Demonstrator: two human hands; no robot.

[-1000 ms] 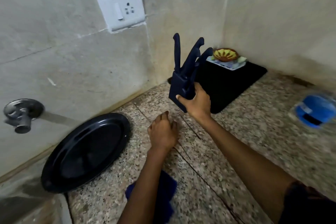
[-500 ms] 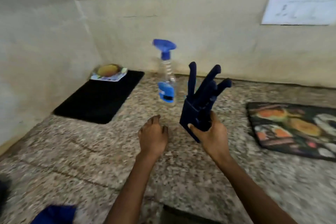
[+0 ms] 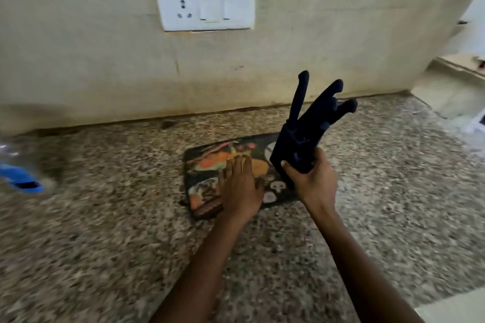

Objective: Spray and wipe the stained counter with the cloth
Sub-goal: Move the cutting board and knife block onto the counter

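Mat (image 3: 210, 162) on counter (image 3: 105, 231); bottle (image 3: 18, 173) far left

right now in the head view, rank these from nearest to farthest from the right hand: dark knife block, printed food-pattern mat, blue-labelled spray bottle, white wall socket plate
1. Dark knife block: gripped in the right hand.
2. Printed food-pattern mat: on the counter just left of it, under the left hand.
3. White wall socket plate: up on the back wall.
4. Blue-labelled spray bottle: far left edge, blurred.
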